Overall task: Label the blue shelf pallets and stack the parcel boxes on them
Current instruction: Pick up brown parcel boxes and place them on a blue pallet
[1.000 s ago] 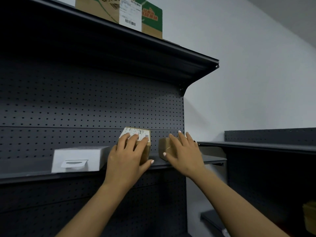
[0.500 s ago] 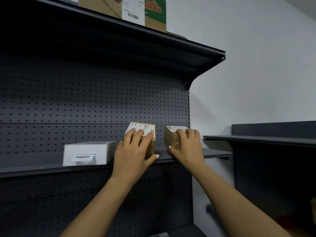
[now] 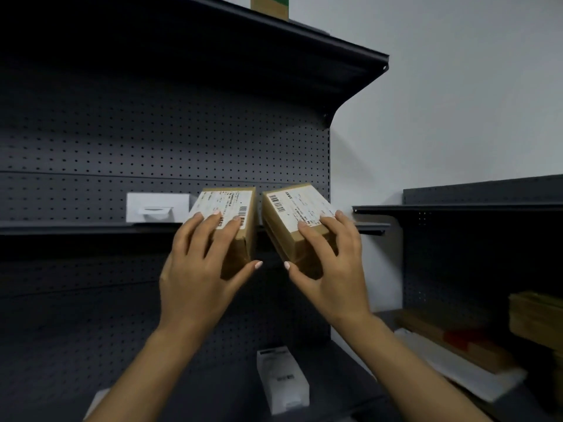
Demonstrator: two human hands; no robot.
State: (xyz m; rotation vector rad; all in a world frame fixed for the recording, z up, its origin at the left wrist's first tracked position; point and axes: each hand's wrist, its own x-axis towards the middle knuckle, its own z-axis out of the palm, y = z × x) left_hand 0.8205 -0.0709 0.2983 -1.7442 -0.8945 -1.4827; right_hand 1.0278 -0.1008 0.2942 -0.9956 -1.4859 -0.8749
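Two small brown parcel boxes with white shipping labels are held side by side in front of the middle shelf [image 3: 76,228] of a dark grey pegboard rack. My left hand [image 3: 201,263] grips the left box [image 3: 227,208], fingers over its labelled top and thumb under its side. My right hand [image 3: 330,263] grips the right box [image 3: 294,208] the same way. Both boxes are tilted towards me and appear lifted off the shelf edge. A white box [image 3: 155,205] stands on the middle shelf to their left.
A green and brown carton [image 3: 269,7] sits on the top shelf. A white box [image 3: 281,379] lies on the lower shelf below my hands. To the right, a second rack [image 3: 487,207] holds brown and white parcels [image 3: 457,345] on its lower level.
Both hands have pulled the two brown boxes off the middle shelf towards me and tilted them. The view has tipped downward, showing the lower shelf.
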